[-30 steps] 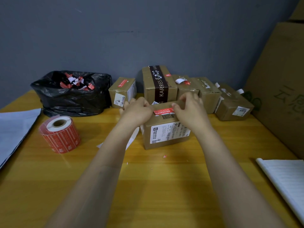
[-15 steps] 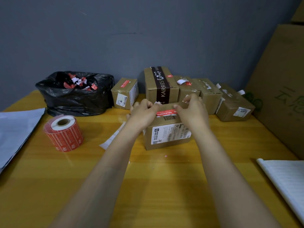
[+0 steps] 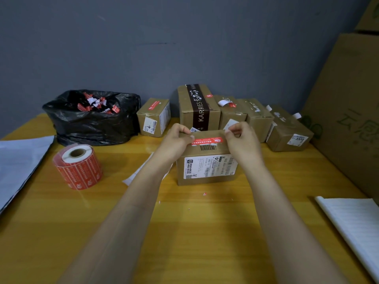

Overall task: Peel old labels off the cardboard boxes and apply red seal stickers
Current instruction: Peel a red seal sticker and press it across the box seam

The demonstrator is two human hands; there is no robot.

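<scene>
My left hand [image 3: 176, 140] grips the top left edge of the cardboard box [image 3: 207, 167] mid-bench, while my right hand [image 3: 241, 140] pinches a torn end of the red seal sticker [image 3: 206, 141] on its lid. Bare yellow bench [image 3: 184, 232] lies open in front of the box. A sticker roll [image 3: 79, 167] and black waste bag [image 3: 92, 117] stand left; more boxes [image 3: 242, 115] line the grey wall [image 3: 164, 42]; a large carton [image 3: 348, 111] closes the right side.
</scene>
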